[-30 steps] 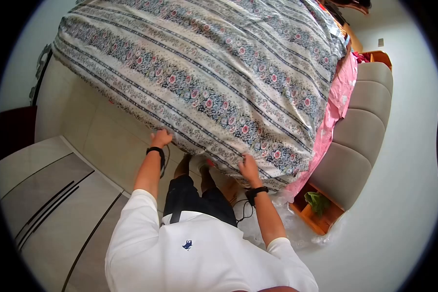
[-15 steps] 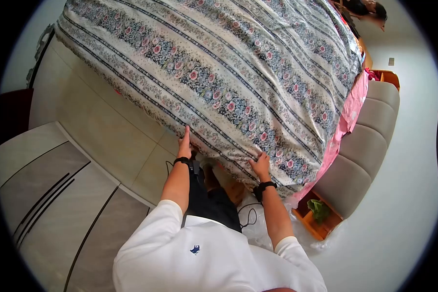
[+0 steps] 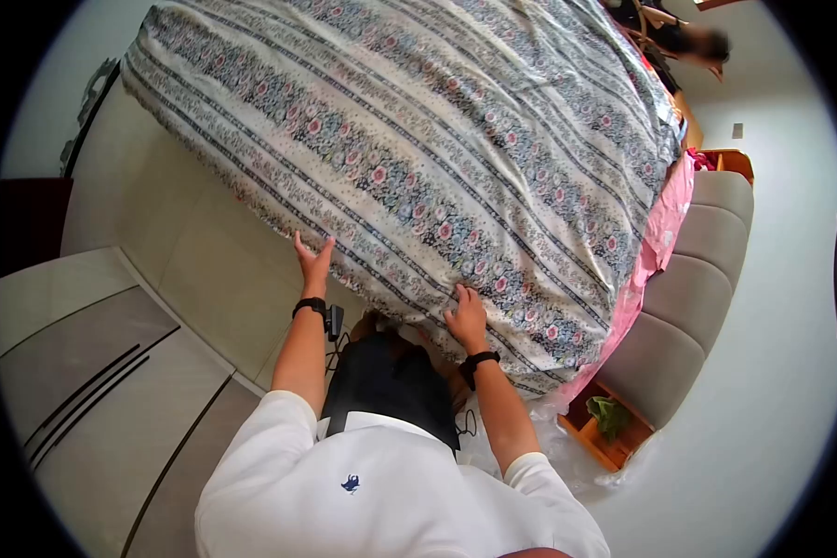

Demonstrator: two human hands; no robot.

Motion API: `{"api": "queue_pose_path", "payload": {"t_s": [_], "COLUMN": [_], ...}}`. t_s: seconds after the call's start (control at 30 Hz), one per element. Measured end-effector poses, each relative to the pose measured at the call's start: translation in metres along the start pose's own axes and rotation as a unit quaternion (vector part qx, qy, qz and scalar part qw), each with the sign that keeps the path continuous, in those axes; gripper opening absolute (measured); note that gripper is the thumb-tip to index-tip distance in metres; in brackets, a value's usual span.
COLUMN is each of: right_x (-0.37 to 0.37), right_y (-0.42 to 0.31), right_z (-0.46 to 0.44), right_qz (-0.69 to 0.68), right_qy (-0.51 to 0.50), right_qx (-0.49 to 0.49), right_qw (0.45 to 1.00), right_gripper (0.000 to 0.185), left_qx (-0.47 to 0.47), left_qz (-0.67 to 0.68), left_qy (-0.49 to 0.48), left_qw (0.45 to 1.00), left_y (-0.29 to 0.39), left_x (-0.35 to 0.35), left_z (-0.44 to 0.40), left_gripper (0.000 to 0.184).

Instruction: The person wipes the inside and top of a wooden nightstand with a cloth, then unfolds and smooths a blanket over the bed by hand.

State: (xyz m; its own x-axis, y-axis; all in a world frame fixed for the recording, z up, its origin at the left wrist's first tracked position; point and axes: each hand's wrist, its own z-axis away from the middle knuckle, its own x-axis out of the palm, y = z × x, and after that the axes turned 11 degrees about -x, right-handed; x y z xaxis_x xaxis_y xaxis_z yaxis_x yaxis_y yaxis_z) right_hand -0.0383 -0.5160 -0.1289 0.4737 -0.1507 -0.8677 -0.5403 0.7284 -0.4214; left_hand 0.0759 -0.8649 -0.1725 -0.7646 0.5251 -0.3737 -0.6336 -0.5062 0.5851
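Head view: the floral cover (image 3: 418, 177) looks soft, light, best gripped by its hem (image 3: 251, 195); left hand (image 3: 314, 267) spread at its edge, right hand (image 3: 468, 323) loosely open on top.

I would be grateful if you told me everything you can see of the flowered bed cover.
The bed cover looks like thin, soft fabric, pale with dark stripes and bands of pink and blue-grey flowers. It is spread wide over the bed, rumpled by shallow creases, its near edge hanging unevenly. Pink cloth shows along its right side, beside the padded headboard. The right hand rests on it; the left hand is at its edge, fingers spread.
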Motion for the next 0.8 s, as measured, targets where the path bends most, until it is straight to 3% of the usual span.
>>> {"api": "queue_pose_path", "payload": {"t_s": [0.07,0.1,0.13,0.17,0.23,0.3,0.37,0.47,0.53,0.57,0.67,0.77,0.8], "right_x": [-0.011,-0.019,-0.025,-0.032,-0.044,-0.047,-0.07,-0.067,-0.058,-0.053,-0.021,0.044,0.072], "right_y": [0.008,0.016,0.026,0.037,0.067,0.097,0.104,0.11,0.105,0.101,0.097,0.105,0.108], "right_z": [0.021,0.027,0.032,0.044,0.068,0.094,0.106,0.104,0.097,0.096,0.092,0.098,0.098], "right_qz": [0.043,0.077,0.106,0.103,0.119,0.229,0.166,0.159,0.206,0.206,0.217,0.276,0.281], "right_qy": [0.015,-0.035,-0.084,-0.078,-0.147,-0.123,-0.112,-0.121,-0.106,-0.103,-0.135,-0.134,-0.09], "right_qx": [0.015,0.113,0.207,0.209,0.329,0.372,0.373,0.374,0.377,0.381,0.353,0.288,0.302], "right_qw": [0.999,0.99,0.969,0.969,0.925,0.891,0.906,0.906,0.897,0.895,0.9,0.907,0.906], "right_gripper": [0.073,0.082,0.092,0.092,0.11,0.128,0.138,0.138,0.115,0.115,0.086,0.083,0.09], "left_qx": [0.049,0.06,0.097,0.129,0.22,0.175,0.129,0.132,0.2,0.204,0.202,0.171,0.164], "left_qz": [-0.208,-0.211,-0.311,-0.407,-0.46,-0.483,-0.508,-0.533,-0.505,-0.505,-0.485,-0.409,-0.404], "left_qy": [0.052,0.047,0.013,-0.018,-0.156,-0.236,-0.281,-0.282,-0.252,-0.255,-0.215,-0.214,-0.215], "left_qw": [0.975,0.974,0.945,0.904,0.846,0.825,0.804,0.787,0.801,0.799,0.823,0.871,0.874], "left_y": [0.004,0.007,0.011,0.013,-0.003,-0.019,-0.016,-0.034,-0.054,-0.06,-0.065,-0.064,-0.062], "left_x": [0.008,0.016,0.025,0.034,0.057,0.082,0.099,0.112,0.116,0.116,0.102,0.096,0.094], "left_z": [0.012,0.021,0.029,0.038,0.041,0.065,0.101,0.13,0.133,0.128,0.112,0.087,0.075], "left_gripper": [0.093,0.093,0.091,0.089,0.086,0.089,0.092,0.093,0.085,0.085,0.074,0.072,0.071]}}
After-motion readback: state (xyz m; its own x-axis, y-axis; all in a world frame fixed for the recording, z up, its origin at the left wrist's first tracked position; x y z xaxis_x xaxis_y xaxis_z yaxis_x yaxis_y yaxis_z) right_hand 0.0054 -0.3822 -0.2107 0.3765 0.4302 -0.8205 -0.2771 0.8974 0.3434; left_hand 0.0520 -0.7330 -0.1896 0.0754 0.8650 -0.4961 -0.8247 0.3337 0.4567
